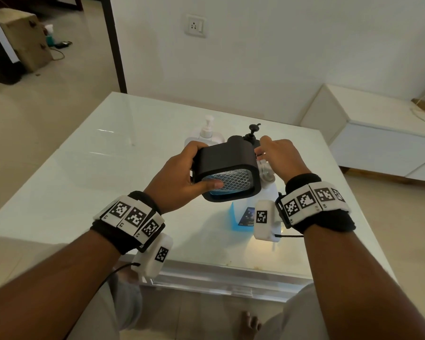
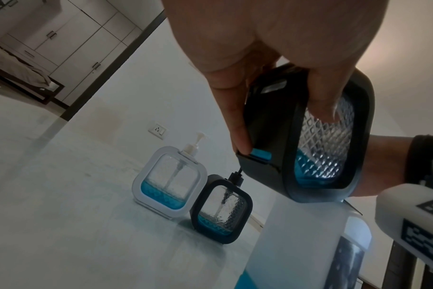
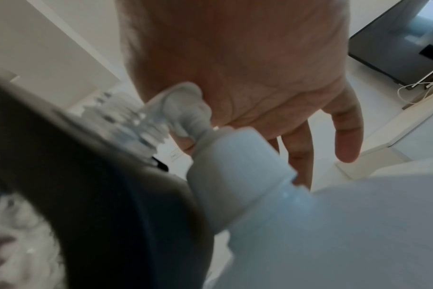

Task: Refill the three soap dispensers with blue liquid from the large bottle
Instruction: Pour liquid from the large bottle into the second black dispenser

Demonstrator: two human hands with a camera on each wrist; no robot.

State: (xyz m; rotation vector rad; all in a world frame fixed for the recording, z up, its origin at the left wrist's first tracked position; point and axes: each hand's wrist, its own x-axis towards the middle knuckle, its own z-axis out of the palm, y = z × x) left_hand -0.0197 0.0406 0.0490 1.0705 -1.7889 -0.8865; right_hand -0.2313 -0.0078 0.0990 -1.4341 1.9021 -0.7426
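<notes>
My left hand [image 1: 179, 177] grips the black dispenser [image 1: 227, 169], tilted on its side above the large bottle [image 2: 307, 242] on the counter [image 1: 103, 153]. My right hand [image 1: 279, 158] is at its pump end; whether it grips anything I cannot tell. Risk: blue liquid spilling from the tilted neck if the pump comes free. The other two dispensers [image 2: 194, 193] stand beyond.
</notes>
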